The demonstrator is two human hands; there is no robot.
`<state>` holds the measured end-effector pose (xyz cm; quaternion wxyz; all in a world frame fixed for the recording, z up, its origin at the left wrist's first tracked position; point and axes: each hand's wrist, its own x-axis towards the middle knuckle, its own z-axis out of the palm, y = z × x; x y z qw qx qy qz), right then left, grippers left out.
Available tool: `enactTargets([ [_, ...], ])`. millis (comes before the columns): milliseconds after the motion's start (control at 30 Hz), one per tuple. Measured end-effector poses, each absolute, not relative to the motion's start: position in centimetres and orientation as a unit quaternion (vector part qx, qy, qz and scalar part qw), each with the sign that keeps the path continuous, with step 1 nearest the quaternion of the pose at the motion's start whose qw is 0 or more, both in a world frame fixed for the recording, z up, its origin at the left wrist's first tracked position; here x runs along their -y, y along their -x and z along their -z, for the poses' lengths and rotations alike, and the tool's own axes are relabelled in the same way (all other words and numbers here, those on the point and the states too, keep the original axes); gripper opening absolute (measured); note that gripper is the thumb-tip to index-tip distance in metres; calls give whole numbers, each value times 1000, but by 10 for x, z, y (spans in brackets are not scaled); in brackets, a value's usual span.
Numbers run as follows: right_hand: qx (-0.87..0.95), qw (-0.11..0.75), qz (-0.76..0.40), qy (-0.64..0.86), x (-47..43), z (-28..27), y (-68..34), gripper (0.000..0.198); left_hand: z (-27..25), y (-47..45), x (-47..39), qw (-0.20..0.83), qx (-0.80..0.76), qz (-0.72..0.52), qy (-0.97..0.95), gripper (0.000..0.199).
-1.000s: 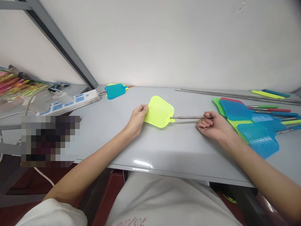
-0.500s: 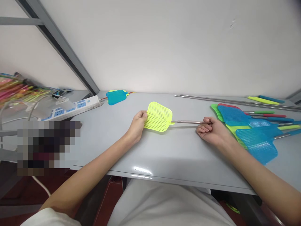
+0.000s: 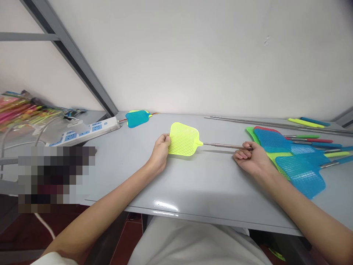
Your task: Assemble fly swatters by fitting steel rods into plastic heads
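Note:
Pinched by its outer edge, a yellow perforated fly swatter head is in my left hand, a little above the grey table. A thin telescopic metal rod runs rightward from its narrow neck. My right hand, palm turned up, has its fingers closed around the far part of that rod; the rod's end is hidden in the hand. Just right of this hand lies a pile of finished-looking swatters with blue heads, a red one and green ones beneath.
Long metal rods lie along the wall, with yellow and blue handle sleeves behind. A blue swatter head rests at the back left beside a white power strip. Bagged colourful items and cables occupy the far left.
The swatter head has turned slightly, so its neck now lines up straight with the rod. My right hand has shifted a little to the right, and the whole view sits slightly lower.

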<state>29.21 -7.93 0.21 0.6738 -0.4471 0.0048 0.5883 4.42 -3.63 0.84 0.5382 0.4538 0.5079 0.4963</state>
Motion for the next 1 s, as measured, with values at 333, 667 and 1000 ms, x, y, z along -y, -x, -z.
enactTargets([
  [333,-22,668,-601,437,80,-2,-288,15,-5,-44,36,545,-509,-490,-452,13],
  [667,-12,666,-602,440,81,-2,-288,17,-3,-43,35,544,-508,-496,-448,13],
  [1000,-1,662,-606,440,81,-1,-288,16,-4,-45,39,560,-498,-490,-445,12],
])
